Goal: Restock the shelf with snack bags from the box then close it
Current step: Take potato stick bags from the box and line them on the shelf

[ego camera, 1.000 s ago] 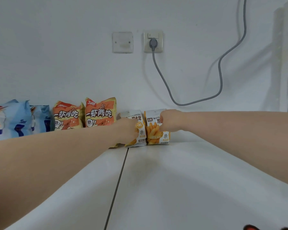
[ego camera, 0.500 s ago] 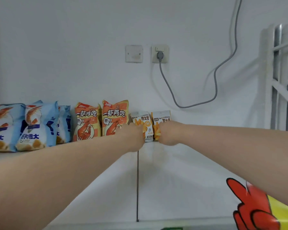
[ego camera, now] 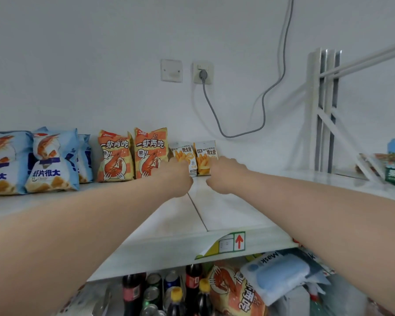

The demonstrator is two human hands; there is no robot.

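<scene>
Head view: the left grip (ego camera: 177, 176) meets one potato-stick bag (ego camera: 184, 158) just beyond it, the right grip (ego camera: 224, 174) a second potato-stick bag (ego camera: 203, 156); both stand on the shelf (ego camera: 237, 213). Whether either grip holds, I cannot tell. Probably light, puffy, crushable: pinch top seams.

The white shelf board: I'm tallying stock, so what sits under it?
Under the white shelf board, dark soda bottles, cans, an orange shrimp snack bag and a blue mask pack show. Anything further back is covered by the board.
</scene>
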